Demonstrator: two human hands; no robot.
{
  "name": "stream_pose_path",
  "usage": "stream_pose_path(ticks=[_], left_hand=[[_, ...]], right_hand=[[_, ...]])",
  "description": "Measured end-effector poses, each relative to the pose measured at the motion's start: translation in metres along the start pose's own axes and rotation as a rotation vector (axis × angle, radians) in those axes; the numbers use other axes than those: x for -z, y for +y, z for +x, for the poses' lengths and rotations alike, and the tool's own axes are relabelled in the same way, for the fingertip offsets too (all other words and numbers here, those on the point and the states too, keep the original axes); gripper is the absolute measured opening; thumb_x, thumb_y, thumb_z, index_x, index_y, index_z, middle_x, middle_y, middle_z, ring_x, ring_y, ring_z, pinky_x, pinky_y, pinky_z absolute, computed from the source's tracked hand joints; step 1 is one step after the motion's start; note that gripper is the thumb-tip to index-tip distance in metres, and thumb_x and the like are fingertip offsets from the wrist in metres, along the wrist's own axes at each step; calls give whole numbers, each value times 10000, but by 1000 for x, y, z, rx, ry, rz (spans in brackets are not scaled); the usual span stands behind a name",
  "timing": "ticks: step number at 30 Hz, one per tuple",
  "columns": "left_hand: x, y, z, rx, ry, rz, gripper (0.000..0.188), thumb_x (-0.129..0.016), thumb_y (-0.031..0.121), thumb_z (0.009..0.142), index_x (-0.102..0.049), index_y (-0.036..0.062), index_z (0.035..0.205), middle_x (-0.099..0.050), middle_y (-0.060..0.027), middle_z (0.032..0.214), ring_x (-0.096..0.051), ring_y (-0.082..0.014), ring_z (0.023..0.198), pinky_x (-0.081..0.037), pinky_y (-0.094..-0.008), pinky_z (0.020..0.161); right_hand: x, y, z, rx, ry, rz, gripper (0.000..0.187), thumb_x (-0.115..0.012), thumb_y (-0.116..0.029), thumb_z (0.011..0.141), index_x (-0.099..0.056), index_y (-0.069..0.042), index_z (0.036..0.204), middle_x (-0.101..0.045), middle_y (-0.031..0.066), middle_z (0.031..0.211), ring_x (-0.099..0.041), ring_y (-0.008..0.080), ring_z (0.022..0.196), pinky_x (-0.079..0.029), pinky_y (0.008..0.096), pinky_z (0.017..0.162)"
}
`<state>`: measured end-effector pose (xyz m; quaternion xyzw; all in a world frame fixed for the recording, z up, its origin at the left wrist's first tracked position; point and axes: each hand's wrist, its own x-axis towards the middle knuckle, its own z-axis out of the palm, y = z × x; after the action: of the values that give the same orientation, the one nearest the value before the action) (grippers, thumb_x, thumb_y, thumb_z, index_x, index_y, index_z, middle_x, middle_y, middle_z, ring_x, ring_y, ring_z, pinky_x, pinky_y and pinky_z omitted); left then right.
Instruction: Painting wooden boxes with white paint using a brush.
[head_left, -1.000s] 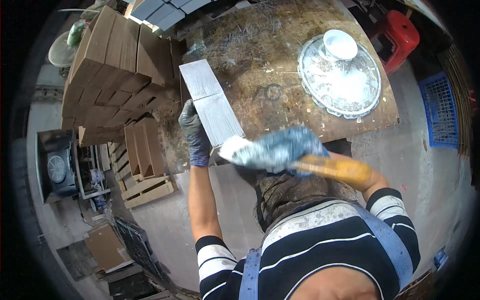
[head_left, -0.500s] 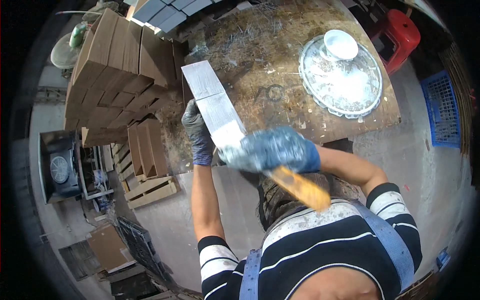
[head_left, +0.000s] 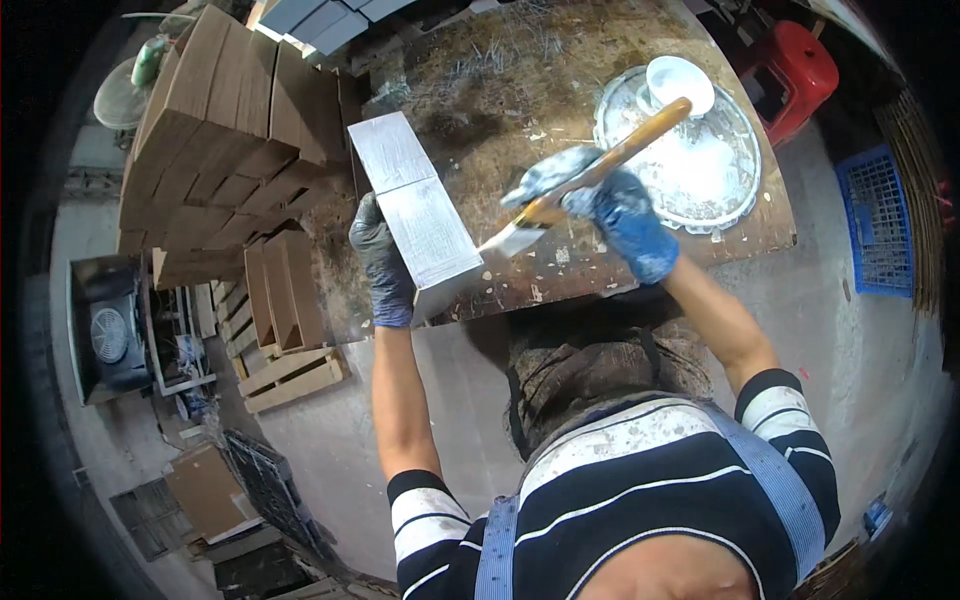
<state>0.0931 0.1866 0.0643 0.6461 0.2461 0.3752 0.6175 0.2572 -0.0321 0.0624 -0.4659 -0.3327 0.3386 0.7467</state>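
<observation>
Panel (head_left: 418, 215), stiff, likely light, wet-coated: left hand (head_left: 383, 262) clamps its 9 o'clock edge, the safest hold; right hand (head_left: 622, 215) at 3 o'clock grips brush (head_left: 590, 175).

The light is bright and even, like daylight. The person's shadow falls dark on the table (head_left: 560, 60). Edges bend round and go black, and the brush (head_left: 560, 195) looks slightly blurry.

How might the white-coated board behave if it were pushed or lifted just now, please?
The board looks flat and straight-edged, so probably stiff. Its whitish coat may be wet and slippery. It overhangs the table edge, steadied by the left hand, so it might tip.
</observation>
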Motion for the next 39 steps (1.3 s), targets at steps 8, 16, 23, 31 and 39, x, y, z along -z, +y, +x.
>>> stream_pose_path(ticks=[8,16,23,31,39], left_hand=[[-7,2,0,-49,17,23,127,-510,67,854,-578,12,945,-612,-32,856,-583,-104,721,-493,-236,613],[-10,6,-1,-10,-3,23,109,-503,16,835,-579,18,913,-610,-26,833,-579,-98,723,-488,-232,626],[-13,11,-3,-30,-14,-2,98,-523,29,831,-578,11,910,-614,-32,834,-576,-99,734,-484,-239,638],[-11,8,-1,-68,-12,174,83,-567,-1,793,-591,23,869,-606,1,796,-549,-69,698,-459,-215,616],[-6,3,2,-53,-15,54,81,-576,-9,784,-594,28,854,-610,-6,799,-559,-76,704,-469,-221,623]], right_hand=[[-2,15,-1,141,31,-59,255,-612,-98,776,-536,6,996,-595,60,869,-545,143,795,-455,274,716],[-3,4,-6,59,-39,-107,337,-592,-116,804,-481,-25,1108,-586,73,966,-547,147,916,-463,252,782],[-26,-10,8,153,-190,22,289,-579,-82,802,-506,-11,1072,-574,94,1019,-559,165,917,-463,280,810],[-39,-41,-11,152,-707,-201,324,-612,-104,757,-529,-64,1067,-576,87,1018,-563,180,940,-472,295,809],[-49,-60,-2,642,-796,-408,291,-592,-144,760,-557,-94,1044,-565,88,1059,-569,224,953,-478,338,799]])
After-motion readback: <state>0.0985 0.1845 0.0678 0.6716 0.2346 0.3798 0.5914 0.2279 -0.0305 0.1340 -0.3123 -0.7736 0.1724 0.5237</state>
